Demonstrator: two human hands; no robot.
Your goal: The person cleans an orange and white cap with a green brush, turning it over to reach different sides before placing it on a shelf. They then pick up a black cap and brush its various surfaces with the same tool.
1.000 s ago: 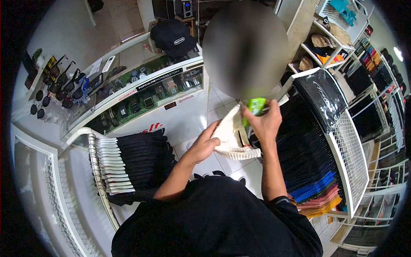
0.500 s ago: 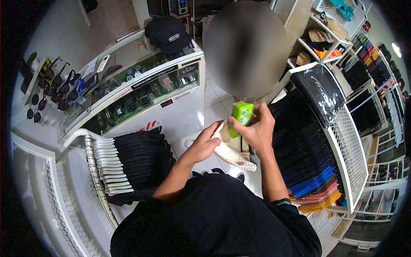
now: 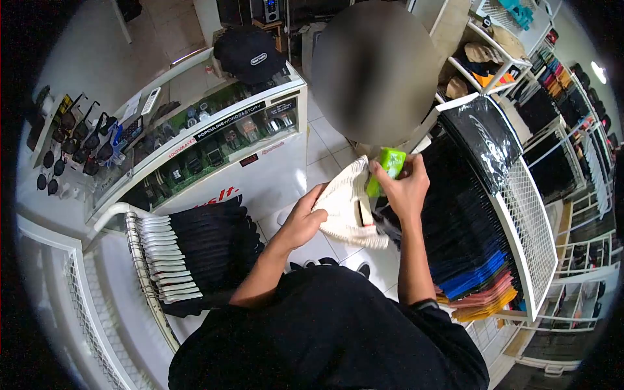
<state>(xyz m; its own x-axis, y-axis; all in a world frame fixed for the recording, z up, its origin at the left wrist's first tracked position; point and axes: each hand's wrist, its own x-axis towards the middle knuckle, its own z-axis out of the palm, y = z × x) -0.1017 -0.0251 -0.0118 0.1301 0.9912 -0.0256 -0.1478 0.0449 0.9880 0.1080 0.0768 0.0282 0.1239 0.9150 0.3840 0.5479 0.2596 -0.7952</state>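
My left hand [image 3: 303,222] is closed on the left edge of a cream ribbed hat [image 3: 343,203], its thumb over the fabric. The hat's opening faces up, with a narrow pale label or tag inside. My right hand [image 3: 408,190] pinches a bright green plastic packet [image 3: 391,164] with pale print, just beyond the hat's right rim. Its exact kind is not clear. Some dark material shows beneath the hat at its right side, too blurred to name.
A glass display counter [image 3: 195,172] with a black cap [image 3: 250,55] stands at the left. Nearer are black garments on white hangers [image 3: 211,250] and a sunglasses rack [image 3: 78,133]. Hanging clothes [image 3: 448,214] line the right. A person [image 3: 374,71], blurred, is ahead.
The green packet has moved right, out from over the hat to beyond its rim, with my right hand. The hat has tilted open, showing more of its inside.
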